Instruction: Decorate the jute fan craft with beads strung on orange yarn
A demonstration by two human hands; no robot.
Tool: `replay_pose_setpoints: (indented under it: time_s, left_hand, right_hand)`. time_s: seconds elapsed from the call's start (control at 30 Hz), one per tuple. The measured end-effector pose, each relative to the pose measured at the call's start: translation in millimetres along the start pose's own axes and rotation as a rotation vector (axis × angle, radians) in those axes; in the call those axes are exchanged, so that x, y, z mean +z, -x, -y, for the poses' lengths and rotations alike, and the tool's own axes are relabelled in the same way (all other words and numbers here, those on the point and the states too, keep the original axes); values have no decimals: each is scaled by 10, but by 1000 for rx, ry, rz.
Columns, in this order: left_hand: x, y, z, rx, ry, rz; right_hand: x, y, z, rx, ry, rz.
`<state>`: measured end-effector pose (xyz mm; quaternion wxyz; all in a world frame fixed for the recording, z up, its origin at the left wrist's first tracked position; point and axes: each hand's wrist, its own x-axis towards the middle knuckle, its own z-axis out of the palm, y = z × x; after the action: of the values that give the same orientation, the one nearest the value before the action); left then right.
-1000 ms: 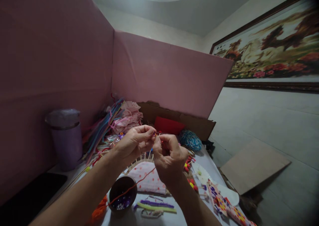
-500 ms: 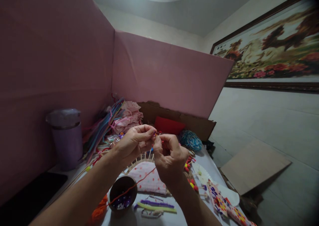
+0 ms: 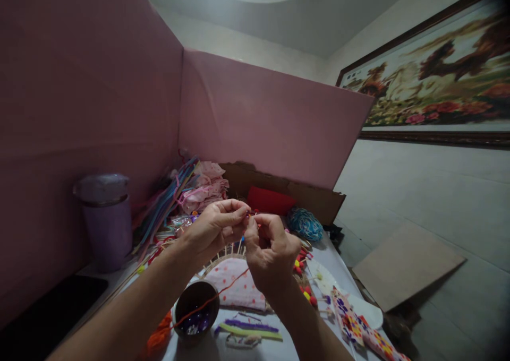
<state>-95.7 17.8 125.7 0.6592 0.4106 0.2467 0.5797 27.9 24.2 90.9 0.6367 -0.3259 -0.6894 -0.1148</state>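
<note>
Both my hands are raised together above a cluttered craft table. My left hand (image 3: 213, 228) pinches a tiny bead-like piece at its fingertips. My right hand (image 3: 271, 252) is closed in a pinch right against it, holding the end of an orange thread (image 3: 215, 296). That thread runs down and left past a small dark bowl (image 3: 195, 308) with shiny purple bits inside. What sits exactly between the fingertips is too small to make out.
A woven tray with dotted pink cloth (image 3: 235, 286) lies under my hands. Pipe cleaners (image 3: 167, 202), a lilac lidded bin (image 3: 105, 220), blue yarn (image 3: 305, 224), a red item (image 3: 269, 199), a cardboard box edge (image 3: 311, 199) and patterned pieces (image 3: 354, 326) surround it. Pink panels wall the table.
</note>
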Motion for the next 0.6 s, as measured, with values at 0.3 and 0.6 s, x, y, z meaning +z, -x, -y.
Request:
replay_pose_setpoints:
  time_s: [0.3,0.6]
  left_hand:
    - [-41,-20,20,14,-36,43]
    - [-16,-5,-2,20,-42,4]
  right_hand:
    - [-26,-31,28,74,-56,89]
    - [-20,-48,36,105,-80,131]
